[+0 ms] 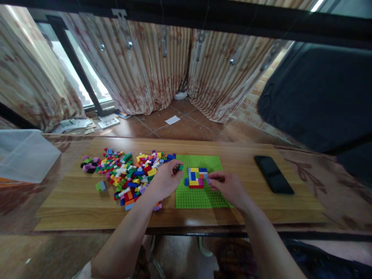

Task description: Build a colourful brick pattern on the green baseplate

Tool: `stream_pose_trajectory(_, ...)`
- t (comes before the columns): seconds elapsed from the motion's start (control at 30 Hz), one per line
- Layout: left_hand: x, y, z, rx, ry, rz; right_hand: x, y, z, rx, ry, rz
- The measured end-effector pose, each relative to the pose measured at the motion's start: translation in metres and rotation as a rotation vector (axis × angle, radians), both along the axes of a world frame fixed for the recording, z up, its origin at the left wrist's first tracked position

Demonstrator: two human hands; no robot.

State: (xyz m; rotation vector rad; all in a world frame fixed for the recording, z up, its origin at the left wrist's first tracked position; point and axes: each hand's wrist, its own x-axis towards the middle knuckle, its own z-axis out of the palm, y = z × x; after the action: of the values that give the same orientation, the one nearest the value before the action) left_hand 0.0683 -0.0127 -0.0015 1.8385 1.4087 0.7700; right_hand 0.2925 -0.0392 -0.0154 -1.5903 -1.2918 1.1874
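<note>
A bright green studded baseplate lies on the wooden table, bearing a low block of toy bricks in yellow, blue, white, red and other colours. My left hand is closed over the plate's left edge, with a small dark green brick at its fingertips. From the right, my right hand pinches a small pale purple brick against the right side of the block; the fingers partly cover it. One blue brick sits on the plate just left of the block.
A heap of loose mixed bricks spreads left of the plate. A black phone lies on the right part of the table. Beyond the left end is a translucent white bin. Curtains hang behind the table.
</note>
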Motion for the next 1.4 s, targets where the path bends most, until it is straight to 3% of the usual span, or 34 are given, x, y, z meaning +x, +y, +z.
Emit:
stream_pose_trajectory(0.23,0.003,-0.004,0.009,0.015,0.267,-0.051,0.0,0.002,-0.012,0.017,-0.127,-0.025)
stream_pose_trajectory(0.53,0.012,-0.011,0.005,-0.008,0.536,-0.147,-0.013,0.001,-0.017,0.073,-0.184,-0.039)
stream_pose_trajectory(0.83,0.02,-0.015,-0.001,0.013,0.574,-0.167,-0.02,0.001,-0.018,0.062,-0.161,-0.103)
stream_pose_trajectory(1.1,0.021,-0.017,0.007,-0.021,0.59,-0.173,-0.023,0.003,-0.02,0.05,-0.121,-0.156)
stream_pose_trajectory(1.4,0.024,-0.017,0.012,-0.032,0.616,-0.196,-0.024,0.008,-0.019,-0.072,-0.075,-0.175)
